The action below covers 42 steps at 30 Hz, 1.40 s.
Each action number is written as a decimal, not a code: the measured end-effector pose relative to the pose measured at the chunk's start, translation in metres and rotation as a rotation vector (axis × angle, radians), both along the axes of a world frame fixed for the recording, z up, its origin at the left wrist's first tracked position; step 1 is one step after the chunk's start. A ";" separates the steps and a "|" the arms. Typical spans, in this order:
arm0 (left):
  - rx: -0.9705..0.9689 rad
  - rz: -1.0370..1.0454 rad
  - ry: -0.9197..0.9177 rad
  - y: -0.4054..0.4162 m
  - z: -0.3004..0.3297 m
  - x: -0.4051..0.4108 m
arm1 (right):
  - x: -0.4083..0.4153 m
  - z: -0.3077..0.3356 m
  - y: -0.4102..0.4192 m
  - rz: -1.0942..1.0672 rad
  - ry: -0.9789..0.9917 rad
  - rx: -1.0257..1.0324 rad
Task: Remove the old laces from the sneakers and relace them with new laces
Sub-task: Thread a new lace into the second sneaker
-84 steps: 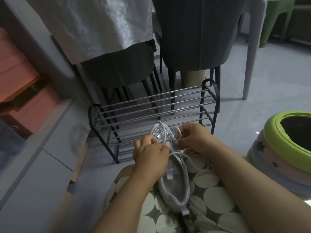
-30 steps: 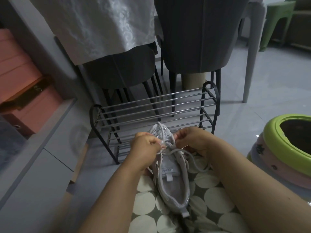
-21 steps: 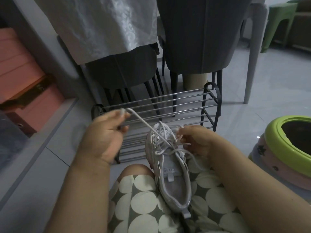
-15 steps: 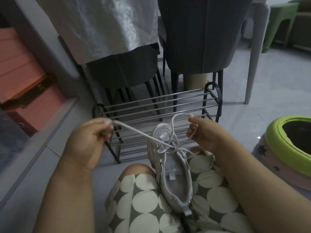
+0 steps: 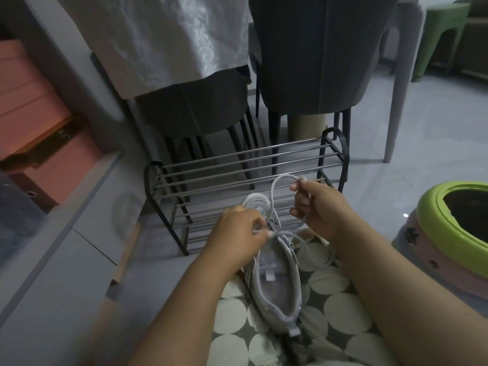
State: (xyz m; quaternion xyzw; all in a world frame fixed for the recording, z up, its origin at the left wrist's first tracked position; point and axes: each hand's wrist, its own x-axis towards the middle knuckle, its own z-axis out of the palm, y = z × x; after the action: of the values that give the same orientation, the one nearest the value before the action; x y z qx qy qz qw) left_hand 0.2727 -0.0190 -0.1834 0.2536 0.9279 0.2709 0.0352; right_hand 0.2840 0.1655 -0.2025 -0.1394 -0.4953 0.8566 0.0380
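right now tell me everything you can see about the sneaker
The sneaker is pale grey with a mesh toe and a heel tab. It lies on the person's spotted lap, toe toward the shoe rack, opening up. A grey lace runs through its eyelets; the left hand pinches it at the eyelets, the right hand holds a loop.

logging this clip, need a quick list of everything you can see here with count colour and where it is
sneaker: 1, pale grey, on the lap, toe pointing away
lace: 1, white, threaded near the toe, looping up to the right hand
shoe rack: 1, black frame with metal rods, on the floor beyond the sneaker
chairs: 2, dark grey, behind the rack
cloth: 1, white patterned, draped over the left chair
boxes: pink, stacked far left
stool: 1, green, top right
ring-shaped seat: 1, green over pink, right edge
spotted garment: 1, grey-green with cream dots, over the lap
left hand: pinches the lace at the eyelets
right hand: holds the lace loop up
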 end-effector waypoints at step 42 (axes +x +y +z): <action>-0.064 0.036 -0.149 -0.003 -0.009 -0.009 | 0.004 -0.004 -0.014 0.229 -0.082 0.591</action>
State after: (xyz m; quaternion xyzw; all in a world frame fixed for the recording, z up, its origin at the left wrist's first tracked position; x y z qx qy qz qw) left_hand 0.2638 -0.0218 -0.1921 0.2150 0.9352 0.2600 0.1075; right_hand 0.2878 0.1513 -0.2062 -0.0999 -0.7362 0.6682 -0.0397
